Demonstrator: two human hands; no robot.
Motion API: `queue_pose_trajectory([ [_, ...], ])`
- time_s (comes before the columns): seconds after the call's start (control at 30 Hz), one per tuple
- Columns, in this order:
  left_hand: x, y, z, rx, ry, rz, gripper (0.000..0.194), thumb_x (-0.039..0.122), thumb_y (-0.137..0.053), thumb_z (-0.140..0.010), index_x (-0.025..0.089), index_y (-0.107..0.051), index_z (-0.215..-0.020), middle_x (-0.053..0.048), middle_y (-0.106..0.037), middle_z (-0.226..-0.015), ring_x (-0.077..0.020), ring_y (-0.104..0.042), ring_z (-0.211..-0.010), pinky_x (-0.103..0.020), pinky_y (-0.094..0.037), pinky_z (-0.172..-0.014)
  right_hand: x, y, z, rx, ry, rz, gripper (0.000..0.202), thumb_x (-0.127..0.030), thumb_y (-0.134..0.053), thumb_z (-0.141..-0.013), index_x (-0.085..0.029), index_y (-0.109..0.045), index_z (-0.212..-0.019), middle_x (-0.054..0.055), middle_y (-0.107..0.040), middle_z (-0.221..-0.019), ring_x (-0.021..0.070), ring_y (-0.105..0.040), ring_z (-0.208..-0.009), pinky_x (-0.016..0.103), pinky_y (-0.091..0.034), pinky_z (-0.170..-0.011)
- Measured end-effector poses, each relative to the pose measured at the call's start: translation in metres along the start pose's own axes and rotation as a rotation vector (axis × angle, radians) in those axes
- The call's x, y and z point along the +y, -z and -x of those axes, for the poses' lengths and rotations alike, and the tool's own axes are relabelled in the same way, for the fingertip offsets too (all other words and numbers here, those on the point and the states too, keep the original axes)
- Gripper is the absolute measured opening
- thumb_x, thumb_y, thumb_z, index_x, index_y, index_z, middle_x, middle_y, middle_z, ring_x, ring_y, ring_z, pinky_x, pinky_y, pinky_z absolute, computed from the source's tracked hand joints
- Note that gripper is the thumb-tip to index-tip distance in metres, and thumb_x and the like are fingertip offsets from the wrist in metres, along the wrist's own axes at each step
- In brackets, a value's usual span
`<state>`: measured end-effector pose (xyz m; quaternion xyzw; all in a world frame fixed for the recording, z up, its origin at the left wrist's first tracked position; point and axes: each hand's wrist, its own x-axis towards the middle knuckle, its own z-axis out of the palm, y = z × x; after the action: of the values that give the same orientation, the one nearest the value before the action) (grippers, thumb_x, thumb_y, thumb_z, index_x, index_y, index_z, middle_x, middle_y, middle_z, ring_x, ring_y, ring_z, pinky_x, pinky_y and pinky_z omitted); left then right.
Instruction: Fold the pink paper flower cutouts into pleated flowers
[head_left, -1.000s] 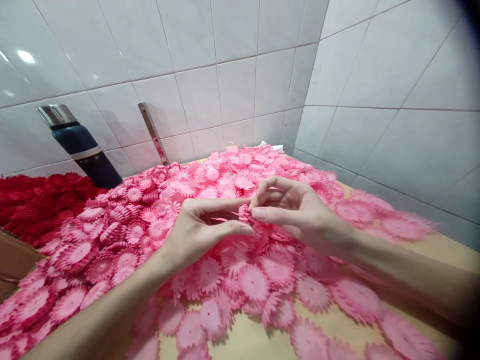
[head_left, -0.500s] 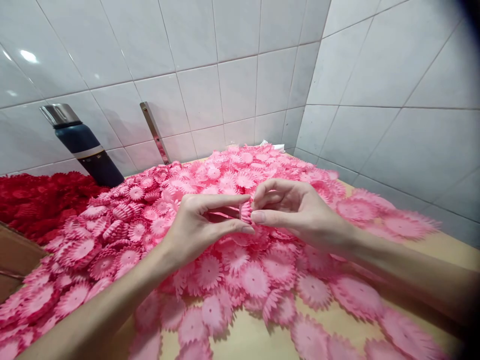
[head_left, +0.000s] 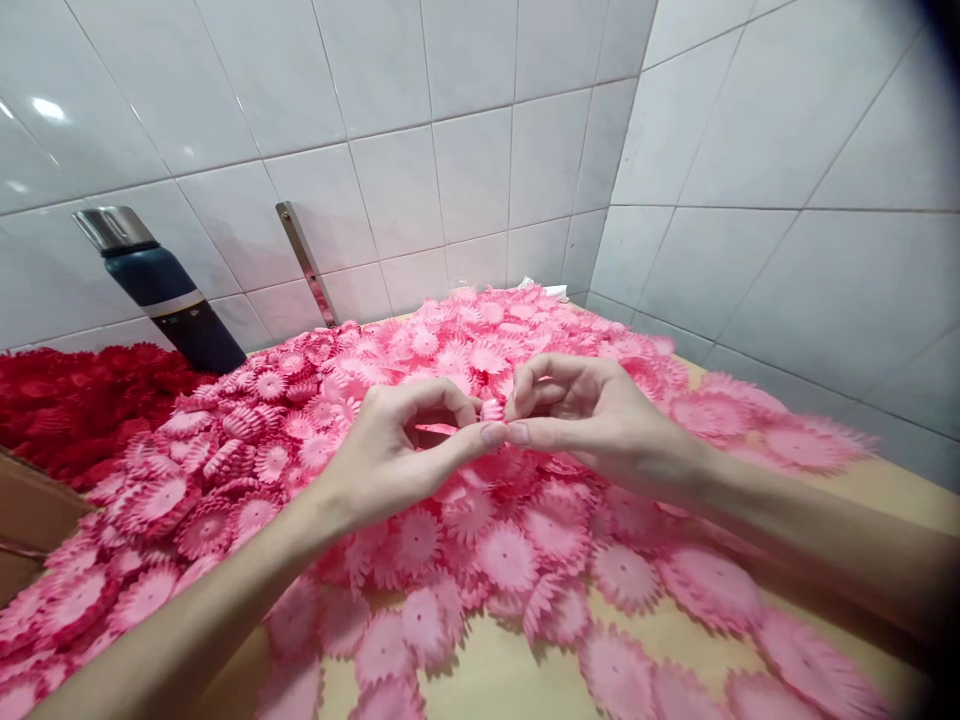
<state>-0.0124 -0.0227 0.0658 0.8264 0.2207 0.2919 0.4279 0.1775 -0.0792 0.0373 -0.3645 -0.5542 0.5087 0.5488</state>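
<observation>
Between my fingertips is a small pink petal disc [head_left: 493,411] with a notched, ruffled edge, partly hidden by the fingers. My left hand [head_left: 409,440] pinches it from the left with thumb and bent index finger. From the other side, my right hand [head_left: 592,420] grips it with the thumb and curled fingers. Both thumb tips almost meet below the disc. Under and around the hands spreads a big heap of similar pink petal discs [head_left: 510,558], many with a small hole in the centre.
At the left back a dark blue flask [head_left: 171,290] with a steel cap stands beside a pile of red petals [head_left: 82,405]. A metal strip [head_left: 306,262] leans on the tiled wall [head_left: 405,190]. Cardboard [head_left: 34,520] sits at the left edge. Yellowish tabletop [head_left: 495,675] shows in front.
My left fingers have bent from nearly straight and closed in on the disc. The left thumb has come up against the right thumb. The right hand has hardly moved.
</observation>
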Motion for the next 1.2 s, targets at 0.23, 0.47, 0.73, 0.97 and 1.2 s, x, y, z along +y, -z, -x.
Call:
queue_pose_trajectory([
  [0.23, 0.001, 0.010, -0.002, -0.144, 0.048, -0.040, 0.022, 0.033, -0.054, -0.089, 0.013, -0.064, -0.087, -0.005, -0.065, -0.083, -0.0127, -0.060, -0.076, -0.025, -0.049, -0.067, 0.002, 0.002, -0.001, -0.019, 0.032, -0.029, 0.015, -0.010, -0.073, -0.071, -0.021, -0.066, -0.077, -0.003, -0.065, -0.075, 0.0098, -0.062, -0.071, 0.024, -0.052, -0.069],
  [0.47, 0.008, 0.011, -0.002, -0.178, -0.017, -0.181, 0.020, 0.026, -0.047, -0.092, 0.013, -0.061, -0.086, -0.004, -0.064, -0.084, -0.0118, -0.059, -0.077, -0.024, -0.049, -0.069, 0.003, 0.002, -0.001, -0.048, 0.096, -0.063, 0.013, -0.010, -0.070, -0.074, -0.023, -0.067, -0.072, -0.003, -0.065, -0.073, 0.0092, -0.061, -0.071, 0.024, -0.051, -0.071],
  [0.73, 0.011, 0.000, 0.000, -0.050, -0.224, -0.370, 0.012, 0.013, -0.051, -0.087, 0.011, -0.061, -0.081, -0.006, -0.063, -0.094, -0.0112, -0.060, -0.090, -0.019, -0.052, -0.074, 0.003, -0.002, 0.000, -0.036, 0.137, 0.004, 0.005, -0.019, -0.068, -0.080, -0.021, -0.067, -0.084, -0.001, -0.063, -0.080, 0.0100, -0.060, -0.075, 0.025, -0.050, -0.071],
  [0.97, 0.009, -0.001, 0.001, 0.027, -0.354, -0.423, 0.010, 0.010, -0.053, -0.085, 0.011, -0.060, -0.078, -0.006, -0.064, -0.089, -0.0089, -0.061, -0.083, -0.016, -0.052, -0.071, 0.002, -0.008, 0.002, 0.059, 0.087, 0.158, 0.010, -0.021, -0.077, -0.069, -0.021, -0.067, -0.073, -0.002, -0.062, -0.070, 0.0103, -0.055, -0.061, 0.024, -0.045, -0.053],
  [1.2, 0.014, 0.003, -0.001, 0.009, -0.239, -0.368, 0.012, 0.014, -0.052, -0.088, 0.012, -0.063, -0.082, -0.004, -0.066, -0.091, -0.0086, -0.061, -0.079, -0.017, -0.049, -0.064, 0.002, -0.006, 0.001, 0.005, 0.090, 0.153, 0.004, -0.022, -0.071, -0.077, -0.024, -0.074, -0.078, 0.000, -0.070, -0.077, 0.0124, -0.062, -0.072, 0.027, -0.049, -0.065],
])
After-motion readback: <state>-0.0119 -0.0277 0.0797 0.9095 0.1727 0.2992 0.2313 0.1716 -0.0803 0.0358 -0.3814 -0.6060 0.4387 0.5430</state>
